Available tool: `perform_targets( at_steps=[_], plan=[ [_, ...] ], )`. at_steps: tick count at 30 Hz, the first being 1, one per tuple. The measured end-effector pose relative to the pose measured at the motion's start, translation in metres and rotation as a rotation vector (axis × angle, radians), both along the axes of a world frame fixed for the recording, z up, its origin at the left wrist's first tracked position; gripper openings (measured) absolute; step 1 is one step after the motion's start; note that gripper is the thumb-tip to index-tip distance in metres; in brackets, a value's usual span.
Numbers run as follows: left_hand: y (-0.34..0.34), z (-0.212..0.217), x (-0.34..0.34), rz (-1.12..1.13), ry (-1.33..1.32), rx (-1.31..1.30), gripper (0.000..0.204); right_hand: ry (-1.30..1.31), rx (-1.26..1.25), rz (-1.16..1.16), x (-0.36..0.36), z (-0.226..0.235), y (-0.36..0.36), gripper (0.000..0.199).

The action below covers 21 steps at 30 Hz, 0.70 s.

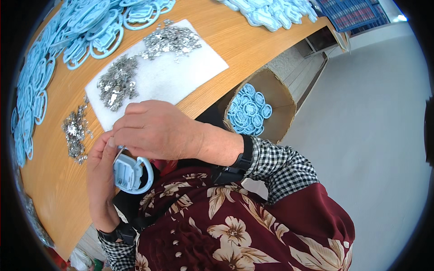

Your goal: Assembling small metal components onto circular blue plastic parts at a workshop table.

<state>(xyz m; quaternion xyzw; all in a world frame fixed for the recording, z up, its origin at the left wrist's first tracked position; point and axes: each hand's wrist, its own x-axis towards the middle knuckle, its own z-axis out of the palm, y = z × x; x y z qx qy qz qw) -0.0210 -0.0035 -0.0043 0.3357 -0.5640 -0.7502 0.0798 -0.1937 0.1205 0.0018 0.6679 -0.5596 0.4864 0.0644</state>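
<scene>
My left hand [102, 169] is closed on a light blue plastic part [130, 174] with a ring-shaped handle, held in front of my body by the table edge. My right hand [151, 128] reaches across, its fingers pinched together against my left thumb and fingertips at the part's upper end. A thin silvery strip [120, 154] shows just below the fingertips. Whatever else the right fingers pinch is hidden behind them. Just beyond the hands, small silvery metal pieces [118, 81] lie heaped on a white foam sheet [158, 83].
Another metal heap [169, 41] is on the sheet, and loose pieces [76, 131] lie on the wooden table [58, 180]. Blue ringed parts [83, 22] pile up at left; more blue parts [271, 13] lie far right. A cardboard box [280, 97] below the edge holds blue pieces.
</scene>
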Motion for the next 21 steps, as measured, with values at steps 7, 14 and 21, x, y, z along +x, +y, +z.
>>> perform_targets(
  at_steps=[7,14,21],
  plan=[
    [0.009,0.028,-0.002,-0.123,0.009,-0.380,0.019,-0.434,0.422,0.050,-0.007,0.020,0.004,0.012],
    [0.002,0.049,0.000,-0.351,-0.070,-0.554,0.019,-0.850,0.941,0.265,-0.026,0.039,-0.004,0.015],
    [0.000,0.016,0.006,-0.083,0.061,-0.255,0.027,-0.676,0.778,-0.002,-0.016,0.030,-0.005,0.005]
  ],
)
